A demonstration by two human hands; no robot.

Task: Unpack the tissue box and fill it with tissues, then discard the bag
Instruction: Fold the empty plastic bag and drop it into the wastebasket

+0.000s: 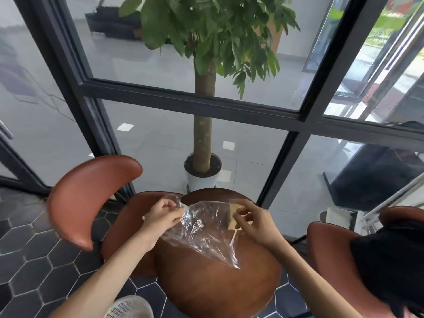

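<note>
Hands grip a clear plastic bag [206, 228] above the table [218, 283]: left hand [164, 215] pinching its mouth, right hand [251, 222] the tan piece [234, 214].

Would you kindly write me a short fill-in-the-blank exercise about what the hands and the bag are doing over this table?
1. Both hands hold a clear plastic ____ above the round wooden table.
2. The left hand grips the bag's bunched ____ end.
3. The right hand pinches a tan, flat ____-coloured piece at the bag's other end.
4. Beyond the table stands a potted ____ in a white pot.

Missing words: bag; left; cardboard; tree
</note>
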